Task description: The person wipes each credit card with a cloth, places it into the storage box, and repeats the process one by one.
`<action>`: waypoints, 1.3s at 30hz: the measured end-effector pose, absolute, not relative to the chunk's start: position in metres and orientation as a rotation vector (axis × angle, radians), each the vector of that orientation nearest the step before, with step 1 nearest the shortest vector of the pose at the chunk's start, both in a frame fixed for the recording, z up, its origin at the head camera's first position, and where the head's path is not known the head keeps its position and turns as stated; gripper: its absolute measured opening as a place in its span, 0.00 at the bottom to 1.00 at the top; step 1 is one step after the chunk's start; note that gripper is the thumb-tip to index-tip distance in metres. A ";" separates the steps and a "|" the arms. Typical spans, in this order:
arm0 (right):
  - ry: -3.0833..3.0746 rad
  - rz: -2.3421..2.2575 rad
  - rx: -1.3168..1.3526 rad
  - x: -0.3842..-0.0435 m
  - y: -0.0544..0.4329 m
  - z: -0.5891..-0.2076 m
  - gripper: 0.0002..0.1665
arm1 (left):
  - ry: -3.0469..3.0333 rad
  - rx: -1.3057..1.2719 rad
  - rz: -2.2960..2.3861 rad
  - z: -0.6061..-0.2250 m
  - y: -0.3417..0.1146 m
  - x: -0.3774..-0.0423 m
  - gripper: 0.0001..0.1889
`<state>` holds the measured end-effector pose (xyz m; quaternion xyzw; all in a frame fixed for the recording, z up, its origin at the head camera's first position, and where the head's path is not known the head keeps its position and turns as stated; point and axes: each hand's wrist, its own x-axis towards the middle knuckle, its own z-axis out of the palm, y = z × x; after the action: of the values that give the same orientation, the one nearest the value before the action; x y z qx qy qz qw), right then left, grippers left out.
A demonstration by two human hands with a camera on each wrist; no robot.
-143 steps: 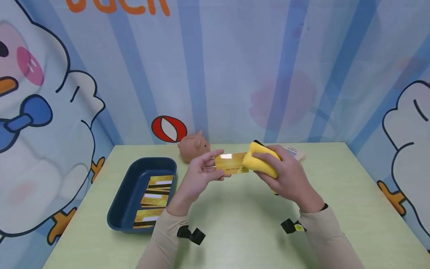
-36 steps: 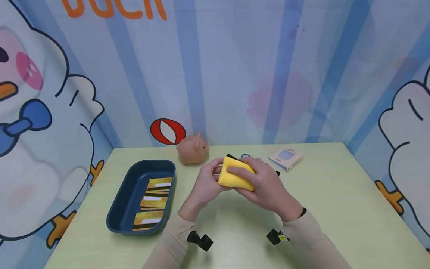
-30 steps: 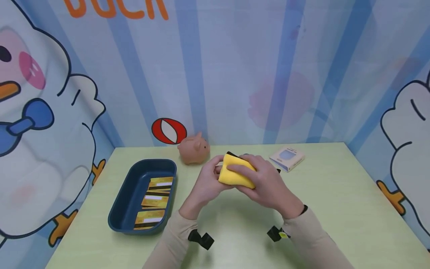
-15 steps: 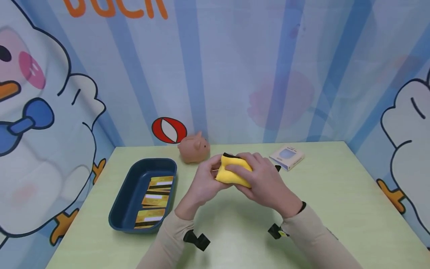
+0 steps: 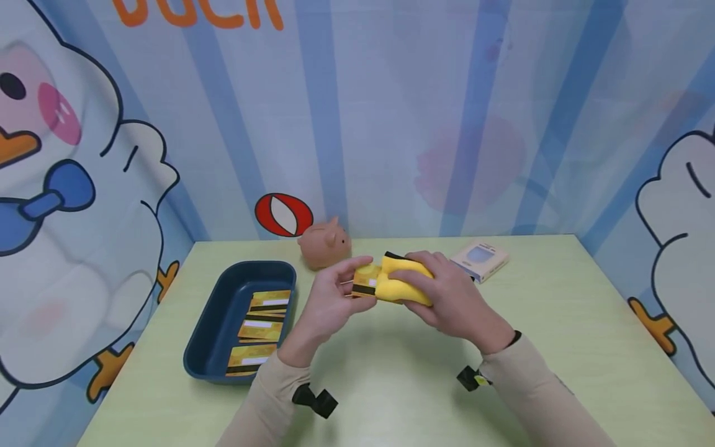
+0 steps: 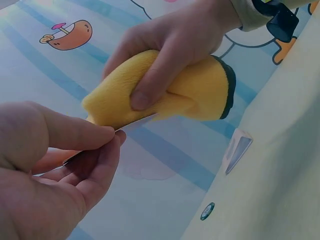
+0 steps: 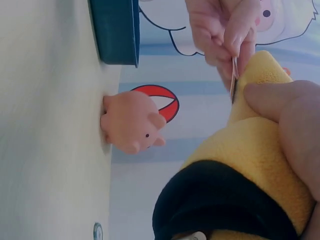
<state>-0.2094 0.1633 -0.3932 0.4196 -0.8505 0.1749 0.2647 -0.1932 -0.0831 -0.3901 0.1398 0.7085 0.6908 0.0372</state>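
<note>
Out over the table, my left hand (image 5: pixel 333 301) pinches a gold bank card (image 5: pixel 364 280) by its left end, between thumb and fingers. Its black-striped side faces up in the head view. My right hand (image 5: pixel 455 298) grips a folded yellow cloth (image 5: pixel 403 279) with a black edge and presses it around the card's right part, which the cloth hides. In the left wrist view the card's thin edge (image 6: pixel 142 121) runs along under the cloth. The right wrist view shows the card (image 7: pixel 234 80) nearly edge-on between fingers and cloth.
A dark blue bin (image 5: pixel 209 335) with several gold cards inside stands on the left. Behind the left hand is a pink piggy bank (image 5: pixel 324 246). A small white box (image 5: pixel 481 261) lies at the back right. A small round object (image 6: pixel 207 211) is on the table.
The card has been turned from its plain face to its striped side. In the last half second the cloth has slid right along it, uncovering its left part, and the hands have moved slightly apart.
</note>
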 end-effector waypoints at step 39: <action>-2.758 0.380 0.818 -0.222 0.228 -0.442 0.27 | 2.596 0.197 1.741 -0.386 -0.247 -0.187 0.31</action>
<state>-0.2218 0.2279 -0.4420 0.2798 -0.9437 0.1300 0.1195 -0.1870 -0.2469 -0.3862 0.0631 0.8288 0.5559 0.0048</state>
